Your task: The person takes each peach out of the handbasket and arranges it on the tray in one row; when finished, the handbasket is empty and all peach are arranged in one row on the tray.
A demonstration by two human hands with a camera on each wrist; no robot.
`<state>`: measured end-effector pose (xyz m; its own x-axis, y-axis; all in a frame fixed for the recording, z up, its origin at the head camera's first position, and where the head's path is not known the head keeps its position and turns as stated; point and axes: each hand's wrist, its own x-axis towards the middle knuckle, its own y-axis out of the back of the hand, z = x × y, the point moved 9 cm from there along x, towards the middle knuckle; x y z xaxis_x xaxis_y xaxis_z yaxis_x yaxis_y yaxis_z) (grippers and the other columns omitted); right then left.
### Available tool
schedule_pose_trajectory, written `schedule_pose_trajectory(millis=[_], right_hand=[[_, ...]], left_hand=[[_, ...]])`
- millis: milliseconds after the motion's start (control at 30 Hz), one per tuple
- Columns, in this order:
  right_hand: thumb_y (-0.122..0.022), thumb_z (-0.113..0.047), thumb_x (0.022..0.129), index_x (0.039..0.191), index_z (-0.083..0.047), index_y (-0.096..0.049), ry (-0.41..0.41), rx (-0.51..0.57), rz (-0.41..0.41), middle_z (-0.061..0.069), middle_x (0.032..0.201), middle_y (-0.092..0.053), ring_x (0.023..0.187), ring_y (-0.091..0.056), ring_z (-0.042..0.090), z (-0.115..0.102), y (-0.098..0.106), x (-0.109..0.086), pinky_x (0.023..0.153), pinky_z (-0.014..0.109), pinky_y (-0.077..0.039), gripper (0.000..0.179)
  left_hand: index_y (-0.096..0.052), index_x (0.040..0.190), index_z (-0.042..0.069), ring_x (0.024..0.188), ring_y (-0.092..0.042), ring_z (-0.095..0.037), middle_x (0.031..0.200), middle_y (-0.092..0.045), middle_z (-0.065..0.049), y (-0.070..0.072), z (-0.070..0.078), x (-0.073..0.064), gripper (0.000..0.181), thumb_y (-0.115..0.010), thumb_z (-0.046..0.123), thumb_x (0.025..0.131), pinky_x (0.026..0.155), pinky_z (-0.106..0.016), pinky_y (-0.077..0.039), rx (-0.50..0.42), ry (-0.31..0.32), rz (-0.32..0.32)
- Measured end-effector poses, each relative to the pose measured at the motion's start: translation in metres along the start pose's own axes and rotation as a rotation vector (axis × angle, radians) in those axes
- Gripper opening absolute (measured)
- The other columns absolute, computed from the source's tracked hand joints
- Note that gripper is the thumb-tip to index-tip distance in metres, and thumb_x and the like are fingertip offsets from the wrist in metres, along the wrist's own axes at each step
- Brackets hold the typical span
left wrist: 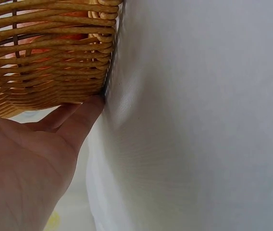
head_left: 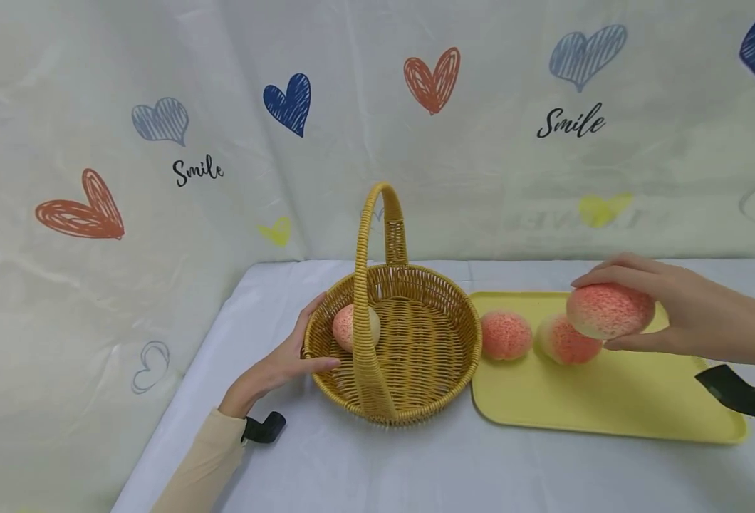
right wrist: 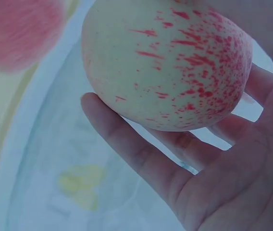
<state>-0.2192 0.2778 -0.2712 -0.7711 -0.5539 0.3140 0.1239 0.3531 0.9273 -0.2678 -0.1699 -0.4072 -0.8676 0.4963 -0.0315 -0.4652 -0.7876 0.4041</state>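
My left hand [head_left: 288, 360] grips the left side of a round wicker basket [head_left: 419, 349], with the thumb over the rim and the fingers outside. In the left wrist view, those fingers press low on the woven wall [left wrist: 45, 72], close to the tablecloth. Inside the basket, at its left, lies one pink-and-cream peach [head_left: 344, 329], partly behind the tall handle [head_left: 363, 285]. My right hand [head_left: 685, 306] holds another peach [head_left: 611, 311] above the yellow tray [head_left: 640, 399]. Thumb and fingers curve round this peach [right wrist: 165, 67] in the right wrist view.
Two more peaches lie on the tray, one [head_left: 507, 335] near its left edge and one [head_left: 568, 340] partly behind the held peach. The tray stands right beside the basket on a white tablecloth [head_left: 441, 463]. A pale curtain [head_left: 493, 164] printed with hearts hangs behind.
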Motion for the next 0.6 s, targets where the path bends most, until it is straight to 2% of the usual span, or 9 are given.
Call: schedule_pose_trajectory(millis=[200, 300, 400, 467, 600], right_hand=[[-0.106, -0.02, 0.048, 0.127, -0.026, -0.068, -0.049, -0.034, 0.055, -0.015, 0.118, -0.056, 0.103, -0.047, -0.012, 0.036, -0.01, -0.039, 0.072, 0.007, -0.044, 0.087], [-0.107, -0.019, 0.046, 0.125, -0.022, -0.069, -0.101, -0.05, 0.059, -0.012, 0.115, -0.057, 0.099, -0.045, -0.013, 0.055, -0.017, -0.054, 0.065, 0.015, -0.047, 0.087], [-0.107, -0.023, 0.047, 0.122, -0.019, -0.069, -0.178, -0.085, 0.032, -0.006, 0.112, -0.06, 0.095, -0.045, -0.013, 0.073, -0.026, -0.064, 0.062, 0.021, -0.048, 0.084], [-0.106, -0.022, 0.049, 0.122, -0.017, -0.068, -0.193, -0.074, 0.003, 0.001, 0.111, -0.061, 0.092, -0.045, -0.011, 0.081, -0.032, -0.068, 0.06, 0.022, -0.047, 0.083], [-0.105, -0.021, 0.052, 0.122, -0.018, -0.066, -0.201, -0.048, -0.036, 0.006, 0.109, -0.061, 0.09, -0.044, -0.011, 0.09, -0.044, -0.071, 0.061, 0.022, -0.045, 0.08]], left_hand=[[-0.001, 0.167, 0.037, 0.159, -0.01, -0.034, 0.175, -0.001, -0.003, 0.001, -0.001, 0.0, 0.112, -0.082, 0.036, 0.089, 0.123, -0.061, -0.017, 0.002, -0.001, 0.007], [-0.001, 0.167, 0.037, 0.159, -0.01, -0.033, 0.175, -0.001, -0.002, 0.001, -0.001, 0.0, 0.112, -0.082, 0.035, 0.089, 0.123, -0.06, -0.017, -0.001, 0.002, 0.009], [0.0, 0.167, 0.036, 0.159, -0.011, -0.033, 0.175, -0.001, -0.003, 0.001, -0.001, 0.001, 0.113, -0.082, 0.036, 0.089, 0.123, -0.06, -0.017, 0.002, -0.001, 0.007], [0.0, 0.168, 0.036, 0.159, -0.011, -0.034, 0.175, -0.001, -0.003, 0.002, -0.001, 0.001, 0.113, -0.082, 0.036, 0.089, 0.123, -0.06, -0.017, 0.0, -0.003, 0.007], [-0.001, 0.167, 0.035, 0.159, -0.011, -0.033, 0.175, -0.001, -0.002, 0.001, 0.0, 0.002, 0.113, -0.082, 0.036, 0.089, 0.123, -0.059, -0.017, -0.002, -0.002, 0.007]])
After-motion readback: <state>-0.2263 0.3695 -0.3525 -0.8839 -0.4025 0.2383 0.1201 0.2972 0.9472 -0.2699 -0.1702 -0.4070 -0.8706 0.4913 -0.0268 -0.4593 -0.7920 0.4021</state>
